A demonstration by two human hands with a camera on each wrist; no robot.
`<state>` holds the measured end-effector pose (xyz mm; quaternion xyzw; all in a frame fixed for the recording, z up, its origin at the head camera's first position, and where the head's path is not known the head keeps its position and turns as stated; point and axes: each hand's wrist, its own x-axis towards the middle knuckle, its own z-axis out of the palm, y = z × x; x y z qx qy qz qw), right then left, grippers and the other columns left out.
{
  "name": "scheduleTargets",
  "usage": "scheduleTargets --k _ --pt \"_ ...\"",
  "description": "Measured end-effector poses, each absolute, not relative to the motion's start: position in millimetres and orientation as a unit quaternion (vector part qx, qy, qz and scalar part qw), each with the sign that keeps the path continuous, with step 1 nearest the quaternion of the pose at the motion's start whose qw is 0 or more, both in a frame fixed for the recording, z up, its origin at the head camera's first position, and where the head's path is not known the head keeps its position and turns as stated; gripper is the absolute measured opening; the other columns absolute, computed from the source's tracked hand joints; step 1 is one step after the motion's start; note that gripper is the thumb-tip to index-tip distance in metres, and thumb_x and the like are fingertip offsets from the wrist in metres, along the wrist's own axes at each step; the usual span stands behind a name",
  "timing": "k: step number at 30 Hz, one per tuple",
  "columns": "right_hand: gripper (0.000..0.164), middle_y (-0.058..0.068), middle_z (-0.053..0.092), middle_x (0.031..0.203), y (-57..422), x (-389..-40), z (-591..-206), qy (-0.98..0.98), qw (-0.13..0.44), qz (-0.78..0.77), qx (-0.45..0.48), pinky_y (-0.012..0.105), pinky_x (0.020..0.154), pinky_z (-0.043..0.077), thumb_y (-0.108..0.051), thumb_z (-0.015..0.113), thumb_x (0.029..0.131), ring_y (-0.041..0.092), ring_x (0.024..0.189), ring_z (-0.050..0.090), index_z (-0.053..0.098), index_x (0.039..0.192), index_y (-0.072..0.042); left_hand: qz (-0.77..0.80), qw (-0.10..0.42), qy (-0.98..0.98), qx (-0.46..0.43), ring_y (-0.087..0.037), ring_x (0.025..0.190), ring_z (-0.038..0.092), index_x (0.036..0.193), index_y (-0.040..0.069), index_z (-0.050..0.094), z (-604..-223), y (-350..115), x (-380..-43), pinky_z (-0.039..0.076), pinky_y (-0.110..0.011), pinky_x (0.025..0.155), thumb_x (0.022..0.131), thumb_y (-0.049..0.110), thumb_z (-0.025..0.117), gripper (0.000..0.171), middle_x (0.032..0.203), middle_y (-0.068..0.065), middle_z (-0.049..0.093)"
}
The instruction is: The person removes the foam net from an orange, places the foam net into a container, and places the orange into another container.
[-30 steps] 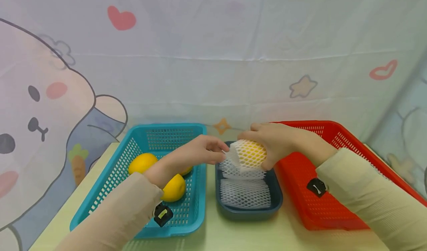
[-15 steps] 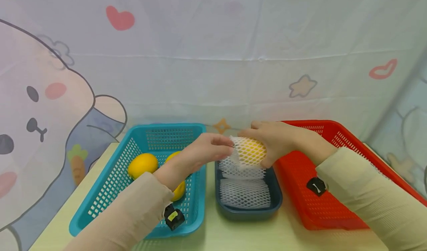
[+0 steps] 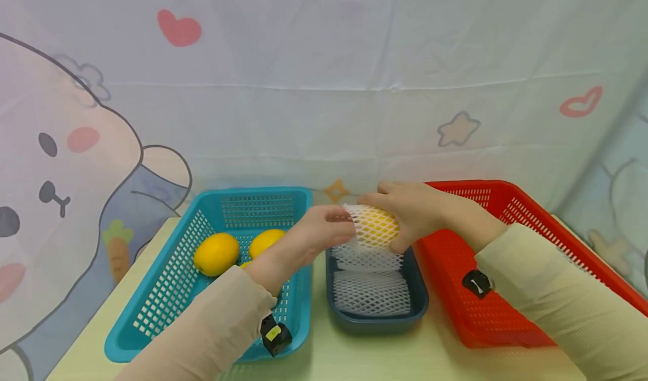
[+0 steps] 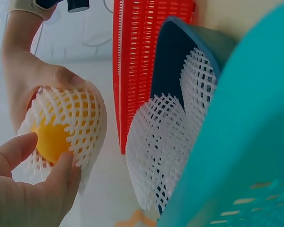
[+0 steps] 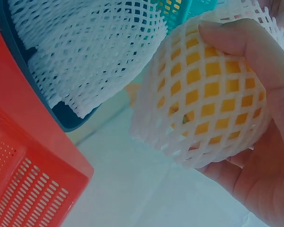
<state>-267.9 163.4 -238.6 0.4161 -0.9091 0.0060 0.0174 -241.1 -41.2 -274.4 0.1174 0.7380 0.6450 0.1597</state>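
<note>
A yellow lemon [image 4: 52, 142] sits inside a white foam net sleeve [image 5: 210, 101], held above the dark blue bin. My right hand [image 3: 412, 209] grips the sleeved lemon from its right side, thumb over the net. At the sleeve's other end, the lemon's bare tip shows in the left wrist view. There my left hand [image 3: 324, 229] holds the net's rim between thumb and fingers, and a fingertip touches the lemon. More foam nets [image 3: 372, 294] lie in the dark blue bin [image 3: 374, 326]. Several lemons [image 3: 216, 254] rest in the turquoise basket, partly hidden by my left arm.
The turquoise basket [image 3: 302, 308] stands on the left of the pale table [image 3: 344, 358]. To the right is a red basket [image 3: 455, 327], partly behind my right arm. A printed curtain [image 3: 304, 88] hangs close behind the containers.
My left hand has moved right, from beside the net's open end onto its rim. My right hand and the sleeved lemon have shifted slightly left and up.
</note>
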Motion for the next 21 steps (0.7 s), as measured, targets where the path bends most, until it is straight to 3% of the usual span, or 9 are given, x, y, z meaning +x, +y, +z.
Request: scheduleTargets --k 10,21 --pt "0.075 -0.001 0.049 0.095 161 -269 -239 -0.912 0.033 0.010 0.409 0.026 0.058 0.044 -0.029 0.076 0.061 0.015 0.078 0.048 0.046 0.130 -0.021 0.678 0.142 0.715 0.091 -0.031 0.112 0.053 0.127 -0.009 0.046 -276 -33 -242 0.046 -0.037 0.095 0.088 -0.003 0.054 0.040 0.126 -0.021 0.049" --pt "0.076 0.001 0.049 0.095 159 -267 -239 -0.911 0.040 0.012 0.409 0.026 0.058 0.043 -0.027 0.076 0.061 0.016 0.079 0.048 0.046 0.130 -0.021 0.682 0.143 0.713 0.080 -0.030 0.108 0.052 0.131 -0.009 0.041 -280 -29 -244 0.046 -0.038 0.094 0.085 -0.006 0.047 0.047 0.131 -0.023 0.043"
